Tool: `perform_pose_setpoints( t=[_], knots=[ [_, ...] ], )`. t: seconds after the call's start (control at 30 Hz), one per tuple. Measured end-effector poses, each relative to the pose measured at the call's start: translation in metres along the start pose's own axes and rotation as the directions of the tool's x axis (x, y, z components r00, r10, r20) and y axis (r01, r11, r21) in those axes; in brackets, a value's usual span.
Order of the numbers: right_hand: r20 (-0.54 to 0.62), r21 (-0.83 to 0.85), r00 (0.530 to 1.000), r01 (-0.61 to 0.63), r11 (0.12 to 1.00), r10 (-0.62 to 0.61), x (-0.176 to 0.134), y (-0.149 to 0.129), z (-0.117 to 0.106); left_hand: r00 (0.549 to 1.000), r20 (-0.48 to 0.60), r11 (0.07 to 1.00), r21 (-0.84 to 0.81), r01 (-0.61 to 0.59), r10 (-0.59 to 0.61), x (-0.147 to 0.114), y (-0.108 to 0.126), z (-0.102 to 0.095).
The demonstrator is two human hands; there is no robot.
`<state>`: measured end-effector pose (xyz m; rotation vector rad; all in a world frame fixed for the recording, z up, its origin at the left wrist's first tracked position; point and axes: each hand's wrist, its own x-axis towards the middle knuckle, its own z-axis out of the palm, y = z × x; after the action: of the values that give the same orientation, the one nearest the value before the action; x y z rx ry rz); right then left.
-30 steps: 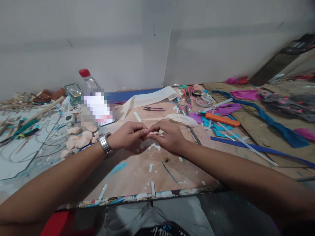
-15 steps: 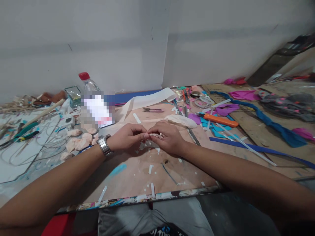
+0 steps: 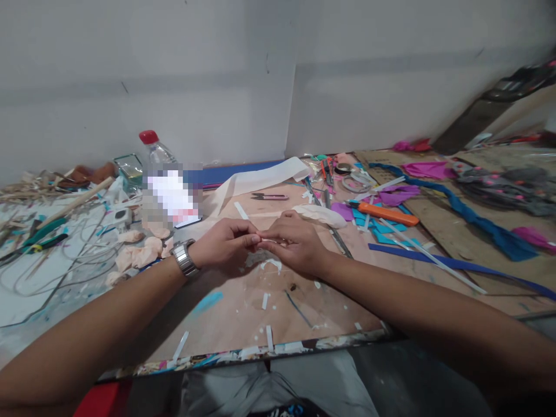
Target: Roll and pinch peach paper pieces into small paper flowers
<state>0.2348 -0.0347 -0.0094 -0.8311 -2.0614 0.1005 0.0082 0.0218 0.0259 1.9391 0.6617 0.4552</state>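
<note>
My left hand (image 3: 223,244), with a metal watch on its wrist, and my right hand (image 3: 299,244) meet over the middle of the table. Thumbs and fingers of both are pinched together on a small pale piece (image 3: 271,240), mostly hidden by the fingers; its kind does not show. Just beyond my right hand lies a cream strip of crumpled material (image 3: 324,216). Pink-handled thread snips (image 3: 270,197) lie farther back. Small white scraps (image 3: 271,265) are on the brown work surface (image 3: 243,313) below my hands.
At left are a phone (image 3: 176,197), a red-capped bottle (image 3: 161,153), green-handled pliers (image 3: 43,233), cables and peach crumpled pieces (image 3: 141,252). At right lie an orange cutter (image 3: 384,213), a blue strip (image 3: 434,260), purple and pink scraps, and cardboard (image 3: 460,231).
My fingers have closed farther over the pale piece, so less of it shows. Both hands stay in nearly the same place, and the view has shifted slightly.
</note>
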Motion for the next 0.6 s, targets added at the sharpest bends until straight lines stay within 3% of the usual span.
perform_pose_setpoints(
  t=[0.23,0.6],
  knots=[
    [0.012,0.002,0.995,-0.101,0.995,0.101,-0.0009,0.0002,-0.0004,1.000,0.004,0.990,-0.142,0.028,-0.028,0.0005,0.0052,0.0014],
    [-0.020,0.055,0.996,-0.088,0.995,0.089,-0.0013,-0.0003,0.0035,0.997,0.060,0.976,-0.208,0.063,-0.051,-0.0009,0.0073,-0.0010]
  ],
)
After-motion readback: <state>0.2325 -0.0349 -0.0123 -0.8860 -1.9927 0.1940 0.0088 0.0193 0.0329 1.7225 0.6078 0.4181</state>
